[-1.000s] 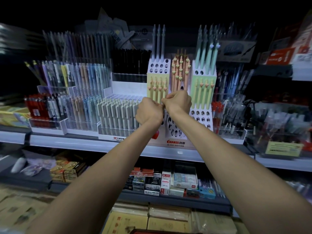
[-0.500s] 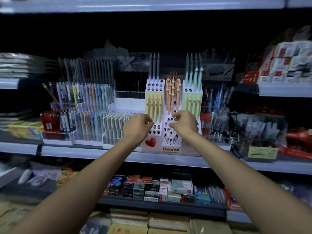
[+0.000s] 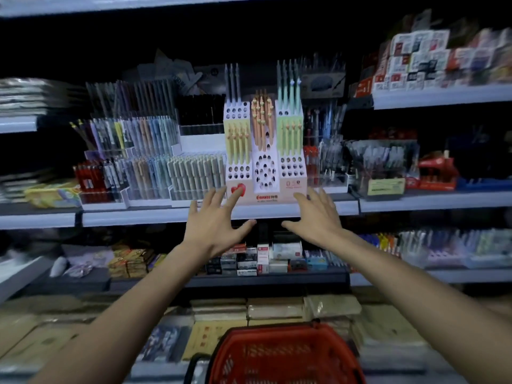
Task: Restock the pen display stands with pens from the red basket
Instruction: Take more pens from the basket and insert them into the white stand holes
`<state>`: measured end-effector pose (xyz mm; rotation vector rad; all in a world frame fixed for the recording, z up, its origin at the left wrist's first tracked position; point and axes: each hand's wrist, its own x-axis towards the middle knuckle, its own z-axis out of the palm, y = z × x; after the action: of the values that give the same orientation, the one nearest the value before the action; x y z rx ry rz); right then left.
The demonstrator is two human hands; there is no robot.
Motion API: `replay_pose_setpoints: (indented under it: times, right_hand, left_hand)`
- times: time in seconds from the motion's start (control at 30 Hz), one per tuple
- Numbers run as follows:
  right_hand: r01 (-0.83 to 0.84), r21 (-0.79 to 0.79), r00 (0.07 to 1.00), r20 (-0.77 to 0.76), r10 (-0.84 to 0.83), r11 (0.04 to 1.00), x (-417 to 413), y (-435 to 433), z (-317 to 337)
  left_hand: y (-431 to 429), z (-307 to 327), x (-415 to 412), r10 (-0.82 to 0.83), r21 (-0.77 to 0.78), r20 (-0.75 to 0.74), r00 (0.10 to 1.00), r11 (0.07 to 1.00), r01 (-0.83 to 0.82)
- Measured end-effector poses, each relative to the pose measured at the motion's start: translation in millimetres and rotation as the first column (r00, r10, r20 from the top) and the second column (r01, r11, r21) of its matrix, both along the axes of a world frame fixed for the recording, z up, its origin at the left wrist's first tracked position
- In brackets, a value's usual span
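Okay, both hands empty, fingers spread wide: left hand [image 3: 214, 225] and right hand [image 3: 315, 217] are raised side by side in front of the shelf [image 3: 138, 214] edge, the left fingertips over the red heart on the base of the pen display stand [image 3: 266, 176], contact cannot be told. The stand sits on the shelf between clear pen trays [image 3: 194, 176], part filled with yellow pens [image 3: 237, 139], orange pens [image 3: 261, 117] and green pens [image 3: 289, 134], with many holes bare. The red basket [image 3: 285, 356] is low at centre, below the hands, its contents too blurred to read.
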<state>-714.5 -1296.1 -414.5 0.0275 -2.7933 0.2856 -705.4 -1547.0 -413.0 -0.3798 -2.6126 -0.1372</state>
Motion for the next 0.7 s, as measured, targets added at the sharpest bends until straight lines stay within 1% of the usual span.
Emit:
replay_pose_setpoints:
  times: [0.13, 0.3, 0.47, 0.6, 0.7]
  right_hand:
    - [0.034, 0.059, 0.992, 0.120, -0.041, 0.998, 31, 7, -47]
    - [0.047, 0.063, 0.982, 0.178, -0.057, 0.997, 57, 8, -102]
    - [0.058, 0.049, 0.955, 0.288, -0.069, 0.997, 66, 11, -165]
    - [0.059, 0.038, 0.916, 0.396, -0.070, 0.997, 65, 19, -220]
    - [0.051, 0.052, 0.851, 0.520, -0.071, 0.997, 63, 26, -263]
  left_hand:
    - [7, -42, 24, 0.000, -0.004, 0.039, 0.999, 1.000, 0.000]
    - [17, -96, 40, -0.025, 0.028, 0.108, 0.994, 0.999, 0.022]
    - [23, -163, 45, -0.027, 0.009, 0.183, 0.983, 1.000, 0.026]
    - [30, -221, 44, -0.043, 0.036, 0.310, 0.950, 0.999, 0.034]
    - [37, -261, 43, -0.044, 0.036, 0.427, 0.903, 0.999, 0.032]
